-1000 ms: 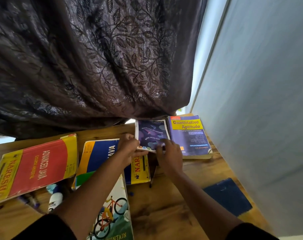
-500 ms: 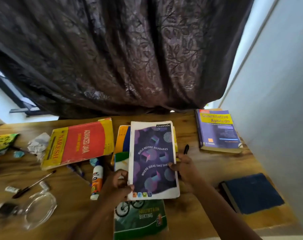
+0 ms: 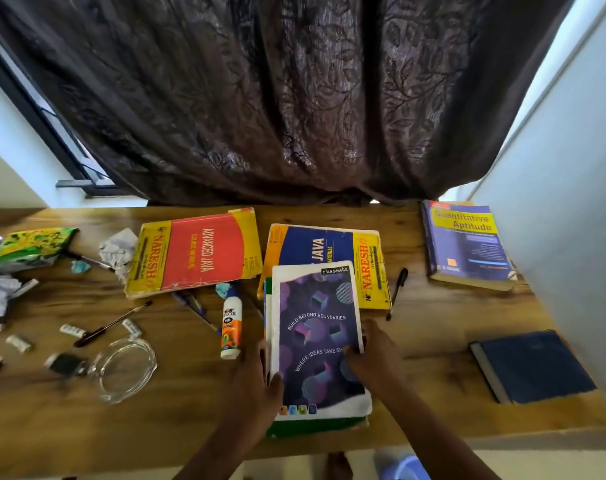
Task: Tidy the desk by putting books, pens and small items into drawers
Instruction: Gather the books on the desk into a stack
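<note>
Purple notebook (image 3: 317, 336) flat on green book (image 3: 312, 427) at desk (image 3: 433, 341) front edge, overlapping blue Java book (image 3: 315, 244). Left hand (image 3: 256, 386) grips notebook's left edge, thumb on cover. Right hand (image 3: 374, 358) pinches right edge. Black pen (image 3: 397, 292) just right of stack, glue bottle (image 3: 231, 327) just left.

Both hands hold a purple notebook (image 3: 317, 337) lying on a green book (image 3: 315, 426) at the near edge of the desk (image 3: 433, 344): the left hand (image 3: 256, 379) grips its left edge, the right hand (image 3: 372, 358) its right edge. A glue bottle (image 3: 231, 327) lies just left. A red book (image 3: 197, 251) and a blue book (image 3: 320, 245) lie behind, a black pen (image 3: 397, 292) to the right.
</note>
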Available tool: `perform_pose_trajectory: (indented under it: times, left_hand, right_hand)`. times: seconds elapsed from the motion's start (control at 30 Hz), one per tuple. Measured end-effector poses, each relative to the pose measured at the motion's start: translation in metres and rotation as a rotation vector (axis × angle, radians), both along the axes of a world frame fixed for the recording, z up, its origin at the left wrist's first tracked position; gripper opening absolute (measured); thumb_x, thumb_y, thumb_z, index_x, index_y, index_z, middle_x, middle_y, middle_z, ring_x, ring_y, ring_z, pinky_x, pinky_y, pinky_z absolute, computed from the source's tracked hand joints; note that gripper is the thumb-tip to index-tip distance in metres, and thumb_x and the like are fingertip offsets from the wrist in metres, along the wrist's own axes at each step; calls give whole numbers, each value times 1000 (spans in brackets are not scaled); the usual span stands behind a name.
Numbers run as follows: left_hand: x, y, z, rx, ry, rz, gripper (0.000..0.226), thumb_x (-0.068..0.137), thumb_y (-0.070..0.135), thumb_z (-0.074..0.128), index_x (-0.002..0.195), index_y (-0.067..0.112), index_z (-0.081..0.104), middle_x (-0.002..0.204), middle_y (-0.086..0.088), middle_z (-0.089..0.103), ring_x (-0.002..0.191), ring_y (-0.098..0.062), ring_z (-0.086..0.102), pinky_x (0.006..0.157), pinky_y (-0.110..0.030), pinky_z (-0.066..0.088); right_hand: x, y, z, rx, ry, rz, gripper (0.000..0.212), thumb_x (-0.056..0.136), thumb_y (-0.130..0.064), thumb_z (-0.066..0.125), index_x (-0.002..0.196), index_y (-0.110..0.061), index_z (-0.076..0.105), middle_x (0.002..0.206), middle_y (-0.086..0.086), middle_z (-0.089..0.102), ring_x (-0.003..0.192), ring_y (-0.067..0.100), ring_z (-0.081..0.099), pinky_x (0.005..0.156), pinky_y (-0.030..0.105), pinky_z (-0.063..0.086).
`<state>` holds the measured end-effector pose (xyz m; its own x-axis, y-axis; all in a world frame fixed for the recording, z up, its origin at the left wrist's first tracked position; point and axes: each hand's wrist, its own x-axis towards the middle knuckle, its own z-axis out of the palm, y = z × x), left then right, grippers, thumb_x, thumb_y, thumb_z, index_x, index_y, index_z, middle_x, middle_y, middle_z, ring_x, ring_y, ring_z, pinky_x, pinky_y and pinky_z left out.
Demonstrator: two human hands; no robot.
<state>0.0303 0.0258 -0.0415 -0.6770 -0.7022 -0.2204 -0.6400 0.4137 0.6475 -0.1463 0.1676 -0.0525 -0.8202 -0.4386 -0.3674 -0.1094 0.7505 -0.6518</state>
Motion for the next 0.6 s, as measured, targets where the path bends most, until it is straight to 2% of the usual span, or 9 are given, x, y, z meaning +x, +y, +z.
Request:
perform_pose_trajectory:
  times: [0.1, 0.23, 0.4, 0.43, 0.5, 0.57, 0.6]
  left_hand:
    - [-5, -6, 1, 165, 52, 35, 51, 97, 22, 68, 142, 21, 45, 133, 3, 66, 98, -9, 68, 60, -10, 51]
    - [-12, -14, 0, 234, 33, 40, 32, 99, 31, 64, 128, 21, 54, 119, 3, 71, 73, 0, 63, 48, -7, 45]
    - [-13, -21, -8, 371, 118, 101, 33, 99, 29, 65, 129, 25, 51, 106, 10, 68, 82, -6, 70, 52, -13, 50]
    - [-14, -20, -5, 383, 153, 99, 30, 100, 25, 65, 126, 26, 51, 107, 9, 69, 83, -7, 70, 52, -14, 50]
    - [-17, -18, -1, 377, 234, 81, 26, 100, 18, 64, 119, 30, 52, 109, 6, 70, 86, -9, 70, 57, -19, 53]
    - [-21, -20, 4, 305, 321, 65, 32, 98, 12, 63, 111, 38, 52, 107, 11, 70, 92, -9, 69, 69, -26, 54]
    - [-23, -22, 6, 264, 359, 58, 35, 98, 10, 63, 109, 41, 51, 107, 14, 69, 95, -6, 68, 74, -25, 53]
  right_hand:
    - [8, -1, -1, 23, -15, -21, 47, 78, -21, 68, 123, -23, 52, 113, 2, 69, 103, 30, 67, 86, 47, 57]
    - [6, -3, -2, 17, -63, -38, 49, 69, -21, 67, 117, -21, 59, 109, 1, 71, 102, 29, 68, 87, 47, 58]
    - [8, -4, 11, -118, -194, -109, 36, 68, -6, 72, 95, -25, 58, 96, 1, 72, 93, 24, 70, 86, 53, 60]
    - [10, -4, 15, -176, -201, -122, 41, 66, -5, 73, 98, -26, 57, 99, 0, 72, 95, 24, 70, 86, 54, 60]
    - [14, -4, 21, -309, -214, -151, 59, 67, -1, 73, 115, -30, 55, 108, -2, 71, 103, 23, 69, 87, 52, 61]
    - [17, -4, 29, -435, -208, -185, 71, 75, 8, 70, 129, -32, 48, 116, -3, 69, 110, 22, 68, 86, 48, 62]
    - [18, -4, 34, -500, -197, -194, 70, 78, 10, 69, 130, -30, 46, 118, -2, 68, 110, 21, 68, 83, 46, 63]
